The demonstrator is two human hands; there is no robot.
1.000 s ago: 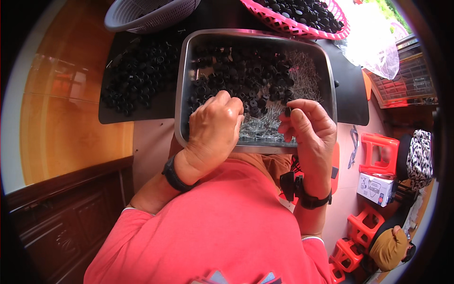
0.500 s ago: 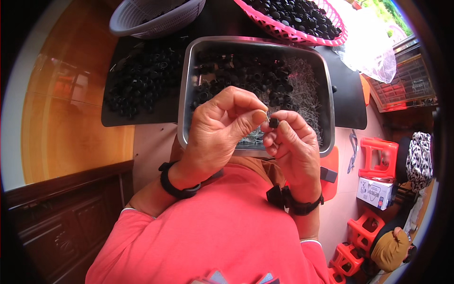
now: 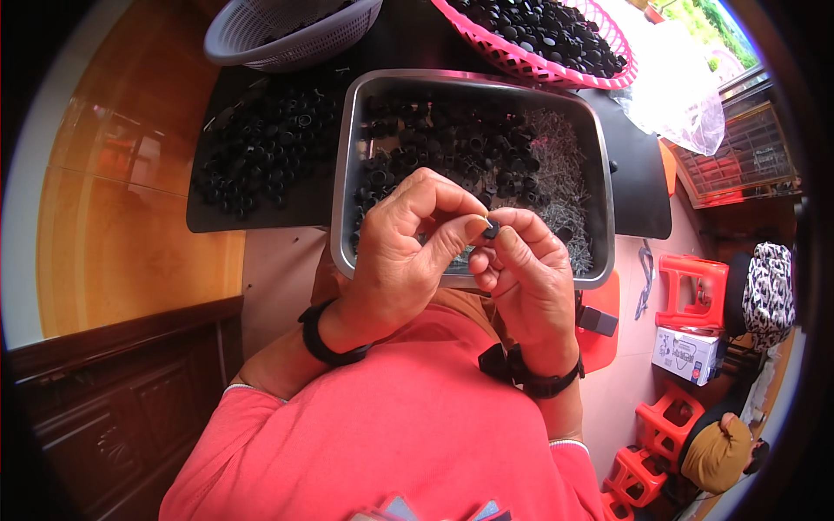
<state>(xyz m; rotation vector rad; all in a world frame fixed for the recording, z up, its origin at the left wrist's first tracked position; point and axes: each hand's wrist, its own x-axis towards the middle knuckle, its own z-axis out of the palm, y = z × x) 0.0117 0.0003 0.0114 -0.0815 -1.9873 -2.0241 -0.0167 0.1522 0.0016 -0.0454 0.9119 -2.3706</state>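
Note:
Over the front of a metal tray (image 3: 345,200), my two hands meet fingertip to fingertip. My right hand (image 3: 532,260) pinches a small black round cap (image 3: 492,230) between thumb and fingers. A thin metal pin is pinched by my left hand (image 3: 408,247), its thumb and forefinger touching the cap; only a pale glint of the pin shows there. Inside the tray lie many loose black caps (image 3: 434,143) on the left and middle, and a heap of thin metal pins (image 3: 565,174) along the right side.
More black ring-like caps (image 3: 261,161) lie on the dark table (image 3: 638,174) left of the tray. Behind stand a pale mesh basket (image 3: 287,48) and a pink basket (image 3: 539,69) of black discs. Red stools (image 3: 692,291) and a white box (image 3: 686,354) are at the right.
My hands have drawn closer together and the cap has shifted slightly left, against my left fingertips. The pin, visible between my left fingers before, is now mostly hidden.

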